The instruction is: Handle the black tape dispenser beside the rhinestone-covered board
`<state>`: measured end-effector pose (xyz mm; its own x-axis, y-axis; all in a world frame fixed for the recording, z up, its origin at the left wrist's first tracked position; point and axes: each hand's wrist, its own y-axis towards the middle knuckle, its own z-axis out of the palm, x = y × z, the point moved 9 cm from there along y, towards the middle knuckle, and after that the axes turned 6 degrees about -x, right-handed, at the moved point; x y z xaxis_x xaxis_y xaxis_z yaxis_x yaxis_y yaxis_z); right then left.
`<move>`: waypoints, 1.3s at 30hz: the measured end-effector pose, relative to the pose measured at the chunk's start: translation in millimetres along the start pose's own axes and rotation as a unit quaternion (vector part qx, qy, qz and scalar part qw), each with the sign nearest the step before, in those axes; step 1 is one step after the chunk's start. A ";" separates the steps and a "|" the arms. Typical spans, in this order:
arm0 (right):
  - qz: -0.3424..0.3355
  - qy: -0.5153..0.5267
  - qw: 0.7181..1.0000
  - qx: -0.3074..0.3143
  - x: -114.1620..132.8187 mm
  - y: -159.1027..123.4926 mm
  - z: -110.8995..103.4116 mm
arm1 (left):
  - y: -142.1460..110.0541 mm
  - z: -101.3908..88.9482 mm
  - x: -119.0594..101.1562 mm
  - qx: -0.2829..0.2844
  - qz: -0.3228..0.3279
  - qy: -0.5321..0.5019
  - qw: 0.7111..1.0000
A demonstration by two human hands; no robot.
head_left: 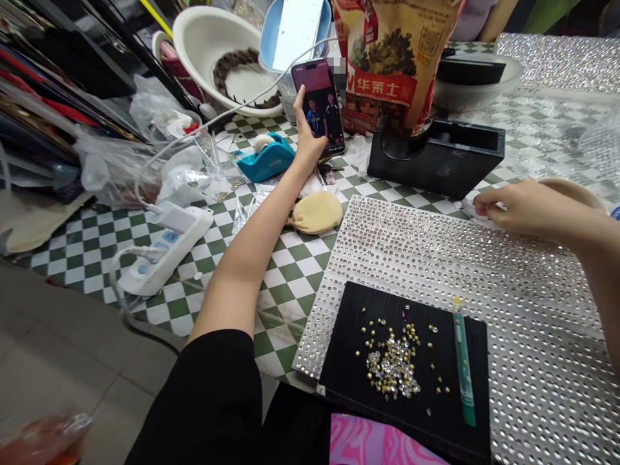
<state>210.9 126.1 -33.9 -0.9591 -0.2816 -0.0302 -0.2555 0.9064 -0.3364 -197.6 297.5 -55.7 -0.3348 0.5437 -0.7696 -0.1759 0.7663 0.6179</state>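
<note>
Your left hand (306, 132) is closed around a smartphone (320, 97) at your 12 o'clock, holding it upright – its screen shows a photo of two figures in dark clothes; your right hand (513, 206) rests at your 3 o'clock, its fingertips (479, 205) pinched narrow at the far edge of a rhinestone-covered sheet (436, 258); whether they hold anything is too small to tell.

The sheet lies on a green-and-white checkered desk (295, 265); on top of it, at your 5 o'clock, sits a black board (343, 336) bearing a heap of loose rhinestones (392, 365) and, beside them, a green pen-shaped tool (464, 361).

Just beside your left wrist, a beige padded pouch (317, 213) lies at the sheet's edge; a teal tape dispenser (265, 158) sits at your 11 o'clock; a black tray-like box (436, 158) stands at your 1 o'clock, in front of a printed snack bag (392, 58).

Farther left – around your 9 o'clock – lies a white power strip (165, 248), with crumpled plastic bags (111, 161) beyond it; a white basin (203, 39) holds a dark braid (237, 68).
</note>
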 end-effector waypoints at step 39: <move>0.015 0.013 1.000 0.004 0.0 -1.0 0.3 | 3.7 -9.6 7.1 -0.078 0.031 0.011 0.996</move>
<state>211.2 125.1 -33.9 -0.9693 -0.2455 -0.0156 -0.2254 0.9117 -0.3434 -209.6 300.9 -57.3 -0.3694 0.5796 -0.7263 -0.2946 0.6682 0.6831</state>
